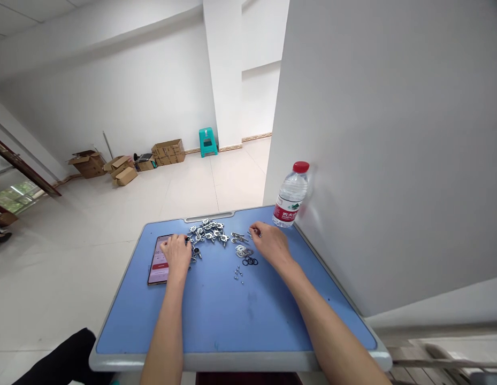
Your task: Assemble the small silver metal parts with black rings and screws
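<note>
On the blue tabletop, my left hand (178,252) is curled over the right edge of a phone (158,262) with a lit screen. Its fingertips are closed beside small metal parts with black round ends (197,251); what they hold is hidden. My right hand (270,243) is pinched at the right of the small metal pins and plates (239,237). A tiny part shows at its fingertips, too small to name. Closer to me lie flat metal plates (243,250), black rubber rings (250,261) and several tiny metal pieces (238,274). A pile of assembled metal parts (210,232) sits at the back.
A water bottle with a red cap (290,198) stands at the table's back right, beside a grey partition (384,160). Across the floor are cardboard boxes (168,152) and a teal stool (208,142). A black-clothed leg (67,358) shows at lower left.
</note>
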Demonstrator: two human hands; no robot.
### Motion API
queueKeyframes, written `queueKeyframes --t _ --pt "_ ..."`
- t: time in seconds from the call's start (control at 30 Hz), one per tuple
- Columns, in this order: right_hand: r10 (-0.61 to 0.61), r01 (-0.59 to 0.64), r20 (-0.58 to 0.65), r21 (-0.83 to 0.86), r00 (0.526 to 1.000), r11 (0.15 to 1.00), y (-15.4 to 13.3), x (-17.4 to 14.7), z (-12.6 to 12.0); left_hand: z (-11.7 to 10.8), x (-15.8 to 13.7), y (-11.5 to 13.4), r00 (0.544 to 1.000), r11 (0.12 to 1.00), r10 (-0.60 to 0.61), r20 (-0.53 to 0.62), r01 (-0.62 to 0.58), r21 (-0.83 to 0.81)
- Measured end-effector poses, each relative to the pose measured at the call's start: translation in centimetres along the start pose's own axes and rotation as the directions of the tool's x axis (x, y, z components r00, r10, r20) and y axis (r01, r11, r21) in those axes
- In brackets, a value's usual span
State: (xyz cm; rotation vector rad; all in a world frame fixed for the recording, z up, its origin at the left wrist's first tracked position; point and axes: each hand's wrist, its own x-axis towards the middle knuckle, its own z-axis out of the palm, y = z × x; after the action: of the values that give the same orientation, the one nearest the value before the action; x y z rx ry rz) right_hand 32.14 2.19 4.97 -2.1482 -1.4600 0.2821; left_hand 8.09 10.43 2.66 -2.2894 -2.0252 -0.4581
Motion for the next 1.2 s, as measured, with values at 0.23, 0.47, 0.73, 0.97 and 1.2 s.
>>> queueKeyframes --t 0.23,0.47,0.73,0.97,1.2 --pt "-0.024 0.024 -0.001 -0.004 1.0 1.0 0.1 -0.3 0.2 0.6 -0.1 -0.5 1.0 1.0 0.002 -0.022 -0.002 -0.022" --pt "-0.031 0.031 -0.01 0.009 0.999 0.999 0.1 -0.5 0.2 0.5 -1.2 0.0 0.992 0.988 0.083 -0.094 -0.094 -0.122" --pt "-0.041 0.041 -0.01 0.009 0.999 0.999 0.2 -0.5 0.3 0.7 -2.4 0.5 0.984 0.978 0.171 -0.054 -0.176 -0.115" --pt "-0.066 0.066 -0.008 0.017 0.998 0.998 0.0 -0.7 0.4 0.6 -2.8 2.6 0.929 0.908 0.34 -0.145 -0.364 -0.207" --pt "-0.107 0.107 -0.004 0.004 0.994 0.994 0.0 -0.7 1.0 2.2 -1.9 6.6 0.811 0.807 0.582 -0.062 -0.585 -0.082"
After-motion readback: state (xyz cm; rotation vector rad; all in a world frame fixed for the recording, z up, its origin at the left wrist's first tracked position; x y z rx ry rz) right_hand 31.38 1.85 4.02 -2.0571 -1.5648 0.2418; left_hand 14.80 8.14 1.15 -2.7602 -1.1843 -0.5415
